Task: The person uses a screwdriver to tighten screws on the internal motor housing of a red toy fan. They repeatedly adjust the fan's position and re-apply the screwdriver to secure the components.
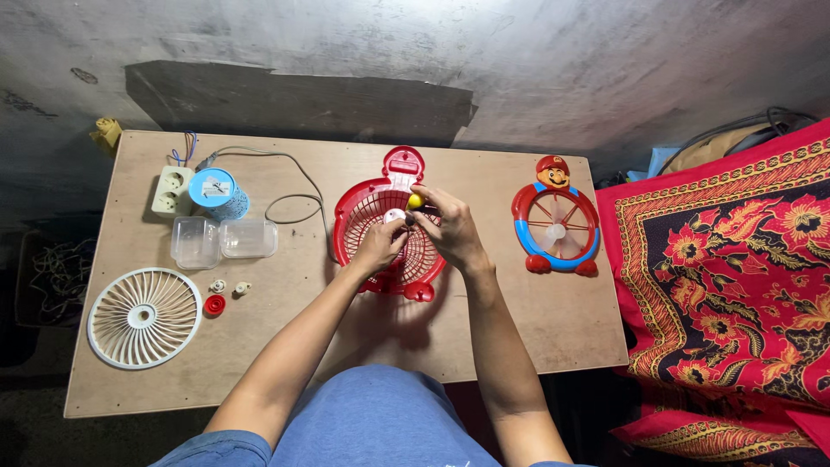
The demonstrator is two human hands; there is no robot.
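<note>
Red plastic fan shell (380,216), a round grille with a tab at its far end, lies near the middle of the plywood worktop (519,337). Both hands meet over its centre. The left hand (380,244) has its grip closed on a small white part (394,214) at the grille's hub. The right hand (450,227) has its grip pinched shut on a screwdriver (415,202) with a yellow handle end, its tip pointing down at that white part.

Right of the shell, apart from it, lies a second fan front (555,232), red and blue, with a cartoon head on top and clear blades inside. At the left edge of the worktop sit a white socket block (171,190), a blue-topped spool (216,192) with a grey cable (298,197) looping away, and two clear tubs (223,240) side by side. Nearer the person lie a white round grille (144,317), a red cap (214,304) and two small pale bits (230,287). A red floral cloth (735,285) covers the area to the right.
</note>
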